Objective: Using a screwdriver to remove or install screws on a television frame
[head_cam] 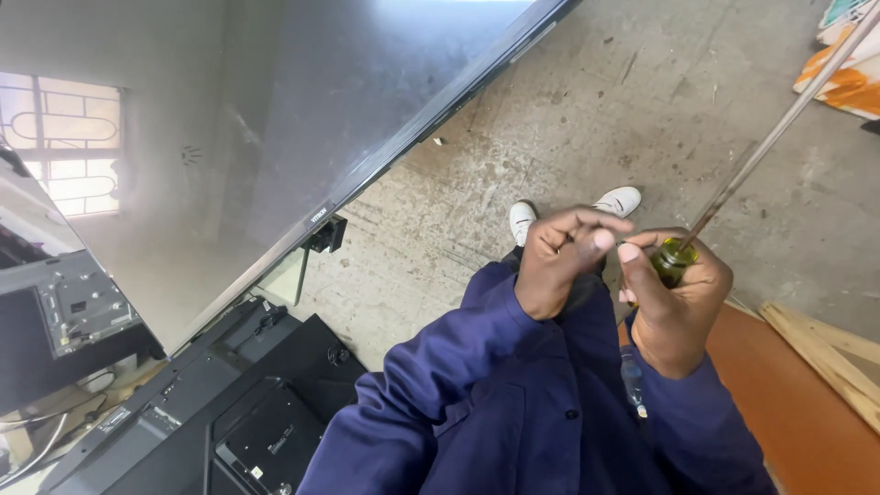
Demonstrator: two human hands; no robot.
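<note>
Screwdriver held in both hands

Screwdriver point(733, 179) sits at right of centre — green handle clamped in the right hand point(676, 307), long shaft slanting to the upper right corner. Left hand point(559, 261) is pinched together beside the handle; what it grips cannot be told. Flat-screen television point(302, 137) fills the upper left, above the concrete floor point(596, 110).

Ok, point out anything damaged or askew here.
The flat screen leans tilted over open equipment, its surface smudged. The concrete floor is cracked and stained. The right hand grips a screwdriver; the left hand touches nothing clearly.
</note>
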